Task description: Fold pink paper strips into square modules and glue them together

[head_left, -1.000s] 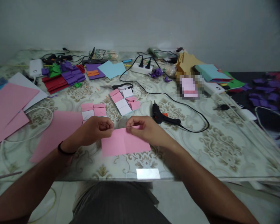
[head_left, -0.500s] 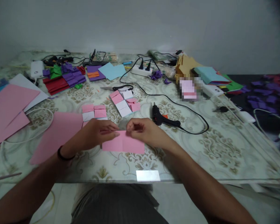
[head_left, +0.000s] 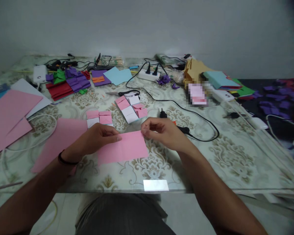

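Note:
A pink sheet of paper (head_left: pixel 127 148) with a crease down its middle is between my two hands, tilted slightly near the front of the table. My left hand (head_left: pixel 98 138) pinches its upper left part, thumb on top. At the upper right corner, the fingertips of my right hand (head_left: pixel 159 130) are closed on the edge. Behind my left hand lies a small pink and white folded-paper piece (head_left: pixel 99 118), partly covered. Another pink and white folded-paper piece (head_left: pixel 131 108) rests farther back. My right hand partly hides a black glue gun (head_left: pixel 163 113).
Large pink sheets (head_left: pixel 14 114) lie at the left, with another pink sheet (head_left: pixel 61 137) nearer. Scissors (head_left: pixel 123 93), a white power strip (head_left: pixel 148 75) and red folded paper (head_left: pixel 60 89) sit farther back. A black cord (head_left: pixel 193 114) loops across the right side.
My right hand has slid right and slightly up to the paper's corner. The pink paper has tilted, its left side lower, and my left hand has shifted a little left.

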Demonstrator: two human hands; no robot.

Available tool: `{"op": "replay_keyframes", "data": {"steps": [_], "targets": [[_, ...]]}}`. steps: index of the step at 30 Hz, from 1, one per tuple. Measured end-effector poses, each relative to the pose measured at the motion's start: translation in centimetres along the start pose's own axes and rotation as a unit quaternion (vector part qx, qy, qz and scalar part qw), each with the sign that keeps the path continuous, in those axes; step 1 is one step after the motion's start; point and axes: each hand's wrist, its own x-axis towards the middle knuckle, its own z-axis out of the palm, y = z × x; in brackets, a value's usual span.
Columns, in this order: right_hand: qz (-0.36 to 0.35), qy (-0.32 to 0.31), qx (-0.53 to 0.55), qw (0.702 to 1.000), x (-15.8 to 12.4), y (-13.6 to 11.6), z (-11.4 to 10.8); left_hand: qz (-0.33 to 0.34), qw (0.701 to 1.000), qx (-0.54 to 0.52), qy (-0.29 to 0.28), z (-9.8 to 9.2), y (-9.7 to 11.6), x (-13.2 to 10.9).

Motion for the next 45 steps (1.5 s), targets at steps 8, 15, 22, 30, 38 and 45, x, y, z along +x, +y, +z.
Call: {"op": "replay_keyframes", "data": {"steps": [8, 15, 22, 30, 38, 45], "targets": [[-0.089, -0.033, 0.021, 0.995, -0.4, 0.7, -0.6, 0.001, 0.997, -0.063, 0.048, -0.4, -0.2, 0.2], [-0.061, 0.013, 0.0, 0.998, -0.3, 0.4, 0.3, 0.029, 0.996, -0.08, 0.031, 0.1, -0.3, -0.2], [-0.028, 0.064, 0.04, 0.997, 0.1, 0.8, 1.5, 0.074, 0.996, -0.013, 0.039, 0.2, 0.0, -0.4], [-0.063, 0.055, 0.017, 0.996, -0.2, 0.6, 0.9, 0.09, 0.995, -0.02, 0.026, -0.1, -0.2, -0.4], [-0.128, -0.123, -0.082, 0.981, -0.7, -0.2, -0.3, 0.102, 0.99, -0.095, 0.029, -0.7, 0.6, -0.6], [-0.151, -0.141, -0.058, 0.977, -0.7, 0.2, 0.7, 0.128, 0.987, -0.088, -0.033, -0.7, -0.4, -0.6]]}}
